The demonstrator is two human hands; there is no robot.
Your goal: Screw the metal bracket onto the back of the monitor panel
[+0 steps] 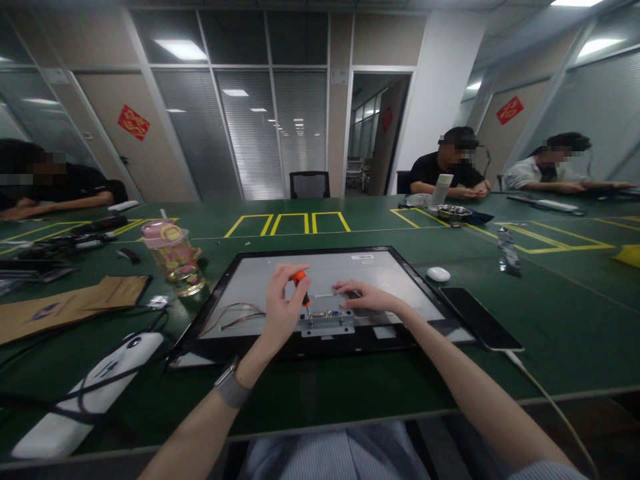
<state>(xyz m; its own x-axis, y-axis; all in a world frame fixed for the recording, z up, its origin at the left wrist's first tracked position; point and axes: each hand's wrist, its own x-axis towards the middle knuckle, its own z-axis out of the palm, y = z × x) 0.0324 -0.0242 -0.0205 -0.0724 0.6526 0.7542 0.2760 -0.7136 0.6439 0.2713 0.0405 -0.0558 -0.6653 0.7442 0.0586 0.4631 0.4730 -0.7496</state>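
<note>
My left hand, with a watch on its wrist, is closed around the orange and black handle of a screwdriver. The screwdriver stands nearly upright, its tip down at the left end of a metal bracket with connectors along it. That bracket sits near the front edge of a flat display panel, which lies face down with a black frame and a pale back. Flat on the panel, just behind the bracket's right end, rests my right hand, fingers stretched out. Thin wires run across the panel on the left.
Left of the panel stand a pink-lidded bottle, brown paper packaging and a white power strip with cables. A phone on a cable and a white earbud case lie right. Several people sit across the green table.
</note>
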